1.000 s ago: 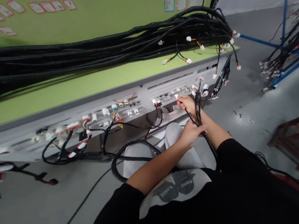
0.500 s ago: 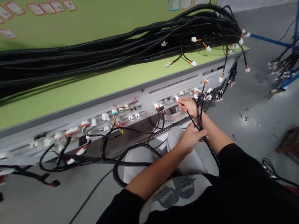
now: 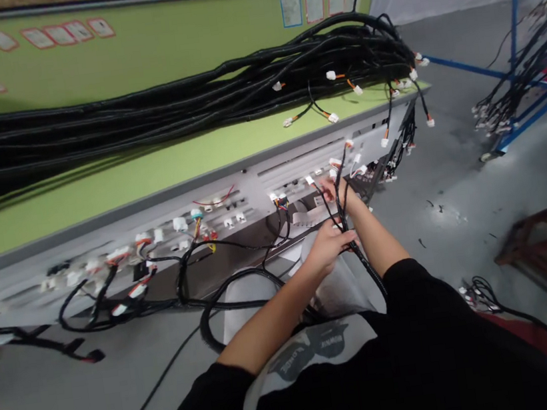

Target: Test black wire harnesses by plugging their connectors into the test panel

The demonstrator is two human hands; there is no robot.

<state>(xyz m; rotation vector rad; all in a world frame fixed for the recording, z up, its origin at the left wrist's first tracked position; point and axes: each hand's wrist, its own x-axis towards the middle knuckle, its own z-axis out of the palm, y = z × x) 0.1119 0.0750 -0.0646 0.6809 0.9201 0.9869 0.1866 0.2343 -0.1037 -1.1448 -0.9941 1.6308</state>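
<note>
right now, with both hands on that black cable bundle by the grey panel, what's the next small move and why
Probably carry the white connector over to the grey panel. The right hand holds its lead just short of the panel, and the left hand grips the black cable bundle lower down, steadying it.

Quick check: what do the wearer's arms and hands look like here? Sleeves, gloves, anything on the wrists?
Both hands are bare: left hand, right hand, no gloves. Forearms are uncovered; no watch or band shows on the visible wrists. Short black sleeves end near the elbows, part of a black top with a grey-white printed panel on the front.
</note>
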